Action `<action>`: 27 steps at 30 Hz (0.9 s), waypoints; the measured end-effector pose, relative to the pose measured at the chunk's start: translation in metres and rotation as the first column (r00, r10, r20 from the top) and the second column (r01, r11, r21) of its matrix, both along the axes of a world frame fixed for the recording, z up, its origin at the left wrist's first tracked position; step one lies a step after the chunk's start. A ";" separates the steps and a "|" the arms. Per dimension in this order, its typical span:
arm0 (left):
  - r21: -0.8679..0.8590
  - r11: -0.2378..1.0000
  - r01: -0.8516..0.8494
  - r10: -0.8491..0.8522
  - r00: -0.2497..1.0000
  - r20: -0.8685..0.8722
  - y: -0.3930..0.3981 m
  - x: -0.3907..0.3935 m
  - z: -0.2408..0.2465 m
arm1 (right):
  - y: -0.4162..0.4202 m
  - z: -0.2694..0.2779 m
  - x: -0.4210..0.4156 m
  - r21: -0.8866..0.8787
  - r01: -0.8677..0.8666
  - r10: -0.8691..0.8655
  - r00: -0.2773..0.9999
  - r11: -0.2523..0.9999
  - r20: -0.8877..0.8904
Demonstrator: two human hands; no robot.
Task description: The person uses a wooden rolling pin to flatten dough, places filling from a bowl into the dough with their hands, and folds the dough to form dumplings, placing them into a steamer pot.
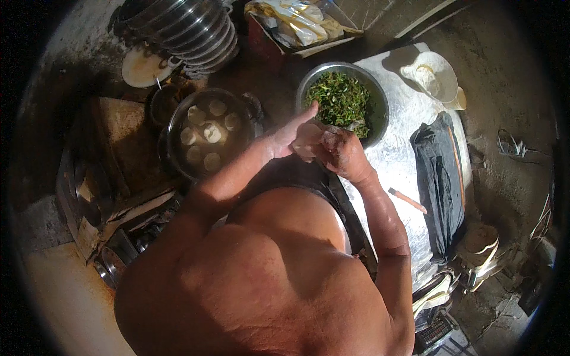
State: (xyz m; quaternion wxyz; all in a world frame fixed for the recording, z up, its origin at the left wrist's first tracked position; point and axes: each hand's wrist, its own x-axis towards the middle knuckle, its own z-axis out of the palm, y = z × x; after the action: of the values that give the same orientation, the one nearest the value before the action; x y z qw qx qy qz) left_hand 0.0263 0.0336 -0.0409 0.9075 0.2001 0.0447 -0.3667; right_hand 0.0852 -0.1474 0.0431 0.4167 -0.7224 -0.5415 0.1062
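My left hand (285, 138) is raised in front of my belly, thumb sticking out, with a small pale piece of dough (307, 139) against its palm and fingers. Curled against the same piece, my right hand (345, 151) has flour on its knuckles. The fingers partly hide the dough. Just beyond both hands, a steel bowl (382, 107) holds chopped greens (338, 95); a pale utensil or rim piece at its near side is unclear. To the left, a metal pot (173, 144) contains cloudy liquid with several round pale dumplings (213, 133) in it.
A floured tabletop (387, 164) on the right bears black plastic sheeting (438, 187), a short wooden-handled tool (407, 200) and a white pitcher (438, 80) with flour. Stacked steel pots (187, 31) stand at far left, near a box (307, 49) of plastic bags.
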 end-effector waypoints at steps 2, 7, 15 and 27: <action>0.164 0.935 -0.315 0.321 0.947 -0.005 -0.013 -0.008 0.002 | 0.003 -0.005 -0.007 -0.038 0.070 -0.071 0.998 0.997 -0.001; 0.400 0.831 -0.387 0.438 0.898 -0.041 -0.015 -0.030 -0.014 | 0.022 -0.033 -0.021 -0.057 0.116 -0.112 0.991 0.992 0.067; 0.210 0.733 -0.647 0.677 0.659 -0.328 -0.009 -0.084 -0.015 | 0.055 -0.070 -0.053 -0.091 -0.132 0.091 0.927 0.987 -0.363; 0.955 -0.263 -0.139 0.574 0.773 0.271 0.071 -0.234 -0.038 | 0.147 -0.203 -0.103 -0.228 -0.242 0.159 0.930 0.943 -0.330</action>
State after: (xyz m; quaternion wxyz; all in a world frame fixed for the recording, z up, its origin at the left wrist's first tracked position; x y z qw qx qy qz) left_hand -0.2073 0.1043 -0.0791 0.4914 0.7169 0.4907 0.0621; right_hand -0.0179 -0.0008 -0.1595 0.3825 -0.6866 -0.5223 0.3309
